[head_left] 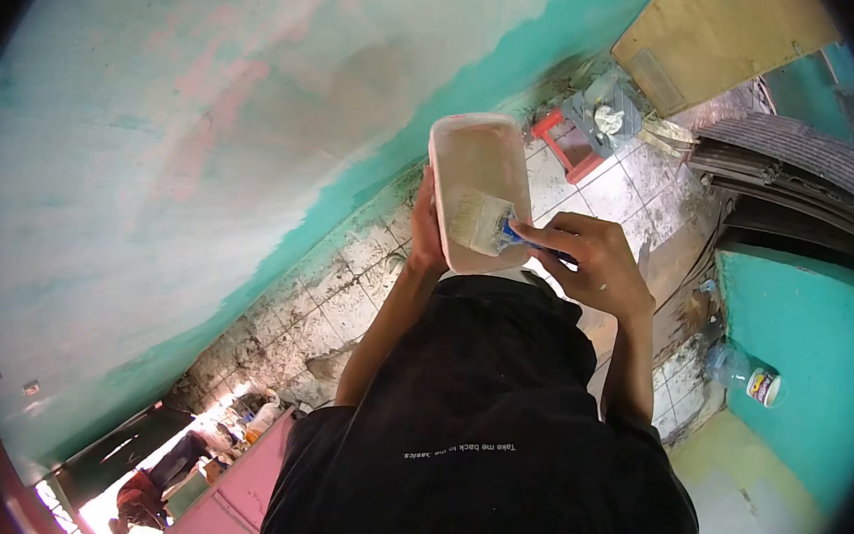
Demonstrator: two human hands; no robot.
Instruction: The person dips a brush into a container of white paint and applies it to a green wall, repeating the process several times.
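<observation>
My left hand [428, 229] grips a rectangular plastic tub [435, 187] by its left side, holding it in front of my chest. The tub's inner walls are smeared with pale pinkish paint. In my right hand [593, 260] is a paintbrush [484, 223] with a blue handle, the fingers closed round it. Its wide, whitish bristles lie inside the lower part of the tub. To the left rises a wall [257, 133], turquoise at the bottom and covered higher up with uneven whitish paint and pink patches.
Dirty white floor tiles [344, 306] run along the wall's foot. A red stool [567, 148] stands ahead beside a grey plastic bag [605, 110]. Stacked corrugated sheets [796, 161] jut in at right, above a turquoise partition [795, 306]. A small labelled bucket [764, 386] lies at right.
</observation>
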